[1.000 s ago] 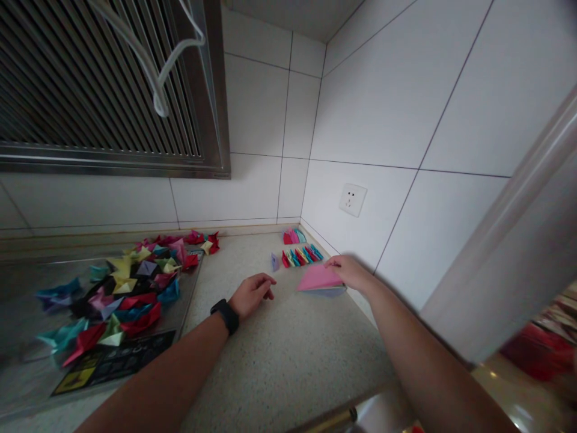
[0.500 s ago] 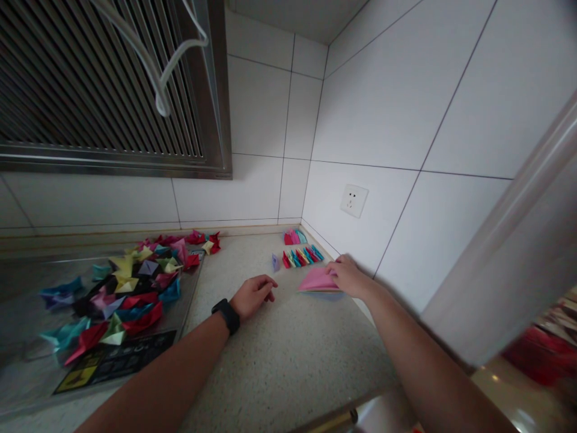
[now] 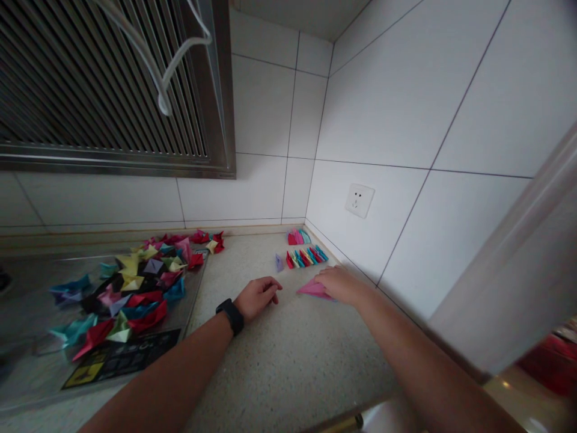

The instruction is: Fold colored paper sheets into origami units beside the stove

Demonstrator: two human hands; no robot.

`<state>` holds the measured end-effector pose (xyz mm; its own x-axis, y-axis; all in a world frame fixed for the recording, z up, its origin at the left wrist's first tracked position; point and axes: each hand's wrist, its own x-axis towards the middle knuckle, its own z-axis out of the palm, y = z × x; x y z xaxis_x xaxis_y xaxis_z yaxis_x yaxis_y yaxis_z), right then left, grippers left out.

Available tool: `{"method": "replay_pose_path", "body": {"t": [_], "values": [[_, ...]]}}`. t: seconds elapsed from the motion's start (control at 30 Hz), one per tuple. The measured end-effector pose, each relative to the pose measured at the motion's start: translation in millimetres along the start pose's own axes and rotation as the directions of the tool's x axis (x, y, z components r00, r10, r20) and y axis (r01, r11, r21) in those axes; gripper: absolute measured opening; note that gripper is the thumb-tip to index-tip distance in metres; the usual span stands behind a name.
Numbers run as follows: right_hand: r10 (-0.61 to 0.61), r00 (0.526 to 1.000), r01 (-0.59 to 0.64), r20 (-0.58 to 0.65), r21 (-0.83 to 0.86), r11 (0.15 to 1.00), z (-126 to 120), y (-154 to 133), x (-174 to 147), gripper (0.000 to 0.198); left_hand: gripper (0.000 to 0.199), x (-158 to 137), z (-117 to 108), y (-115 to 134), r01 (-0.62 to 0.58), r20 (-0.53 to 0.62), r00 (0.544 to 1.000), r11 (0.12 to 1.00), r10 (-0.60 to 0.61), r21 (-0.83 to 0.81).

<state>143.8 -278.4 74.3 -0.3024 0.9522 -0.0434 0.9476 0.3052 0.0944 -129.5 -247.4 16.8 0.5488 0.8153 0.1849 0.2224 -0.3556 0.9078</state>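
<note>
Lying near the countertop's point(image 3: 270, 379) right edge: pink paper point(image 3: 310, 290), right hand point(image 3: 339, 285) draped over it, pinch not discernible; left hand point(image 3: 256, 298) loosely curled, empty. Probably light, thin, crease-prone; best held by its edge.

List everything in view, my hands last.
Paper figures: many, multicoloured, left
Slim pieces: several, multicoloured, row at back
Far cluster: several, multicoloured, behind row
Small piece: one, lilac, beside row
Pink paper: one, pink, under right hand
Counter: one, grey, below
Tiled walls: two, white, behind
Socket: one, white, right
Slatted panel: one, dark, upper left
Cord: one, white, upper left
Printed label: one, black-yellow, lower left
Watch: one, black, centre
Left hand: one, bare, centre
Right hand: one, bare, right
</note>
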Motion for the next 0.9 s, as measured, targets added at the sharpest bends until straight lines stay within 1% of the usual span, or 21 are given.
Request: {"method": "replay_pose_path", "body": {"t": [0.1,0.2,0.37,0.5,0.63,0.9], "values": [[0.104,0.995,-0.104,0.015,0.004,0.995,7,6,7,0.024,0.035,0,-1,-1,-0.001,0.006,1.000,1.000,0.001,0.020],[0.141,0.990,-0.142,0.008,0.009,0.990,12,10,9,0.023,0.034,1,-1,-1,-0.016,0.027,1.000,0.999,0.015,0.043],[0.164,0.986,-0.164,0.032,0.010,0.986,13,7,6,0.024,0.034,2,-1,-2,-0.013,0.023,1.000,0.998,0.012,0.056],[0.177,0.981,-0.177,0.079,-0.003,0.984,5,0,3,0.027,0.033,2,-1,-2,-0.009,0.029,1.000,0.997,0.007,0.075],[0.178,0.974,-0.171,0.142,-0.059,0.984,-4,-10,3,0.030,0.032,2,-2,-3,-0.016,0.050,0.999,0.995,0.011,0.103],[0.161,0.977,-0.138,0.142,-0.160,0.977,-15,-21,1,0.029,0.031,2,-4,-3,-0.018,0.069,0.998,0.993,0.010,0.116]]}}
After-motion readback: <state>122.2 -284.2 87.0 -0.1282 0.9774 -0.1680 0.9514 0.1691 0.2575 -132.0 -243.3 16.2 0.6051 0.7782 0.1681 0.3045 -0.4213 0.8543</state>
